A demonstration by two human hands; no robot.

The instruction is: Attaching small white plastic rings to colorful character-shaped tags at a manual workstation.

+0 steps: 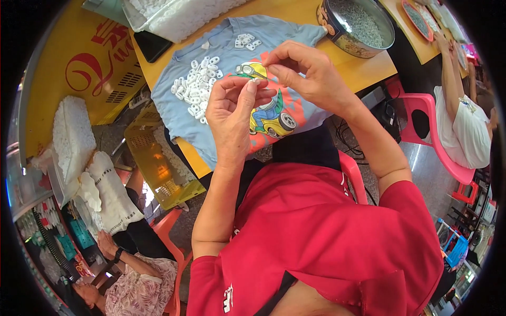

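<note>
Above a light blue T-shirt (182, 58) spread over the table, both my hands are raised close together. My left hand (232, 113) pinches a small white plastic piece (255, 81) between thumb and index finger, its other fingers curled. Just right of it, my right hand (313, 76) has thumb and index finger pressed together; whatever they hold is too small to make out. Left of my hands, a pile of small white oval plastic pieces (197, 87) with slots lies on the shirt. A smaller cluster of white pieces (247, 41) sits farther back.
A round tin (345, 45) of small grey metal parts stands at the table's back right. White tubs of pieces (184, 21) and a dark phone (153, 46) are back left. A yellow crate (150, 158) stands left below. Other people sit at both sides, near pink chairs (432, 121).
</note>
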